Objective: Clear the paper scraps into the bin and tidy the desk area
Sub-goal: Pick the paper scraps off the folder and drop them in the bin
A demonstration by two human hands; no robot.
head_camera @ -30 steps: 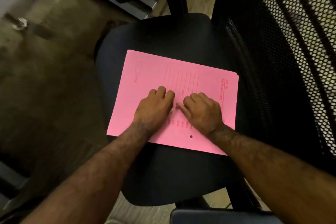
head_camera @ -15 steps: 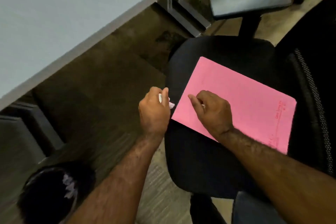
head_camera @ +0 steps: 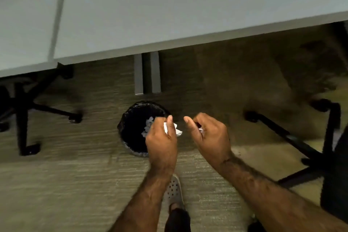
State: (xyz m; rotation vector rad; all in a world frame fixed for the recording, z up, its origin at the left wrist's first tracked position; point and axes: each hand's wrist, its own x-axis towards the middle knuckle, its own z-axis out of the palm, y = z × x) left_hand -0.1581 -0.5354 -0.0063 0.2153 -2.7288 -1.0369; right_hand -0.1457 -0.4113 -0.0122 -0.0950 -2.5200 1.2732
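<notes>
A round black bin (head_camera: pixel 131 124) stands on the floor under the desk edge, with pale paper scraps (head_camera: pixel 148 126) inside it. My left hand (head_camera: pixel 162 141) hovers over the bin's right rim, shut on white paper scraps (head_camera: pixel 172 129) that stick out past the thumb. My right hand (head_camera: pixel 209 135) is just to the right of the bin, fingers curled around a small white scrap (head_camera: pixel 201 130), forefinger pointing towards the left hand. The two hands are a short gap apart.
The pale grey desk (head_camera: pixel 169 9) fills the top of the view, its grey legs (head_camera: pixel 146 73) behind the bin. Black chair bases stand at the left (head_camera: pixel 24 111) and at the right (head_camera: pixel 310 143). My shoe (head_camera: pixel 174 190) is on the carpet below my hands.
My view has swung from the chair with the pink folder to the floor bin. Both hands left the folder, carrying scraps, and now hang at the bin.
</notes>
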